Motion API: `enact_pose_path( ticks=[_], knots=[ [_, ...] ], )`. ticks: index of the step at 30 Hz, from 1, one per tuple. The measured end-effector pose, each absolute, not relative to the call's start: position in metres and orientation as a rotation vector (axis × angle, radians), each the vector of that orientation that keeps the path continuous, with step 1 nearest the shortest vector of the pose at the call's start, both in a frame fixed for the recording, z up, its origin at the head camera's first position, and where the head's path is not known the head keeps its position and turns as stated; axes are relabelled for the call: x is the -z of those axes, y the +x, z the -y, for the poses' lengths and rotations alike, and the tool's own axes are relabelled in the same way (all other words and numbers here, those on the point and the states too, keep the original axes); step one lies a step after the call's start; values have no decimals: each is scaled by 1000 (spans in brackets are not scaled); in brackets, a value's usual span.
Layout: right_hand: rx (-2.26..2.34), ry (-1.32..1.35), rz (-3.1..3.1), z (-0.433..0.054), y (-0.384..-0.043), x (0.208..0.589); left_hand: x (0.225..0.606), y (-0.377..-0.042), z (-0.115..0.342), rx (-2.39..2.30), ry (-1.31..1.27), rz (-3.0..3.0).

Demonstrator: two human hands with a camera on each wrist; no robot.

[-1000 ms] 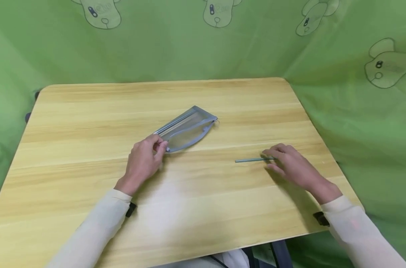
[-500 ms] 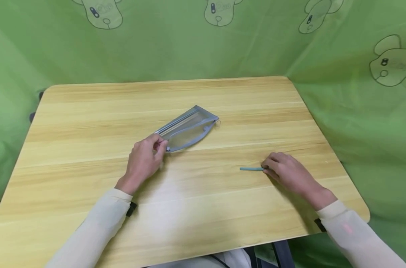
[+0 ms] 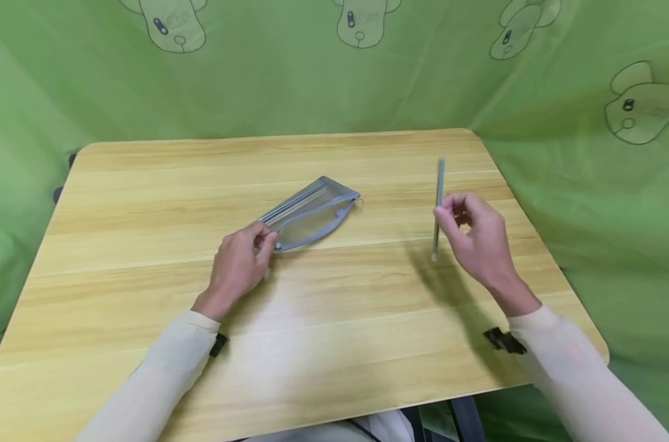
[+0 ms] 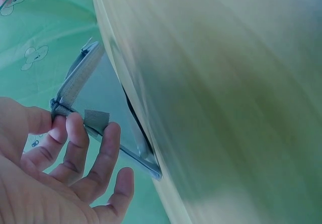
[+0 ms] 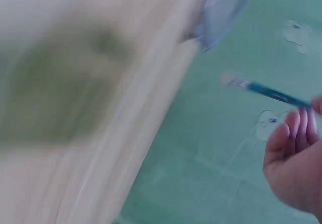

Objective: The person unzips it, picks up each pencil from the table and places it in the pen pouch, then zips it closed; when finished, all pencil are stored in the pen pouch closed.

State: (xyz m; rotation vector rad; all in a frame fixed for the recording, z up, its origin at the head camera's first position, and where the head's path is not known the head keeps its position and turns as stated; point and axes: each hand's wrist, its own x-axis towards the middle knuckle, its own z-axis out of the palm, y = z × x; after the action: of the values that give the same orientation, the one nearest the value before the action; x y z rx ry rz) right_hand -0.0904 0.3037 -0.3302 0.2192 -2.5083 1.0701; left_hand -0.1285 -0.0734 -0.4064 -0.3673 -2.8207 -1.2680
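On the left of the worktop [image 3: 312, 350], we see the left hand [image 3: 236, 264] gripping the pouch's near corner. At right, the right hand [image 3: 477, 239] pinches a pencil [image 3: 440, 184], just raised and swung from its crosswise position, now held off the surface. Its long axis runs near to far, eraser end [image 5: 234, 79] near; exact tilt, we cannot tell. Beyond, the pouch [image 3: 315, 210] gapes before a green curtain [image 3: 279, 80].

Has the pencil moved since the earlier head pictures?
Yes: the pencil has gone up the head view, nearer the far edge of the table, swinging from sideways to near vertical in the right hand.
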Motion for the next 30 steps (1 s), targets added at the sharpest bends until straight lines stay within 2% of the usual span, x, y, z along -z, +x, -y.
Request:
enact_pose_path(
  ticks=[4, 9, 18, 30],
  knots=[
    [-1667, -141, 2265, -276, -114, 322, 406, -127, 71, 1288, -360, 2826],
    [-2160, -461, 2035, -239, -138, 337, 405, -126, 68, 1308, -343, 2826],
    [-2330, -765, 2156, -186, -151, 382, 405, -125, 63, 1317, -362, 2796],
    [-2405, -876, 2246, -154, -155, 397, 406, -125, 64, 1320, -354, 2806]
  ],
)
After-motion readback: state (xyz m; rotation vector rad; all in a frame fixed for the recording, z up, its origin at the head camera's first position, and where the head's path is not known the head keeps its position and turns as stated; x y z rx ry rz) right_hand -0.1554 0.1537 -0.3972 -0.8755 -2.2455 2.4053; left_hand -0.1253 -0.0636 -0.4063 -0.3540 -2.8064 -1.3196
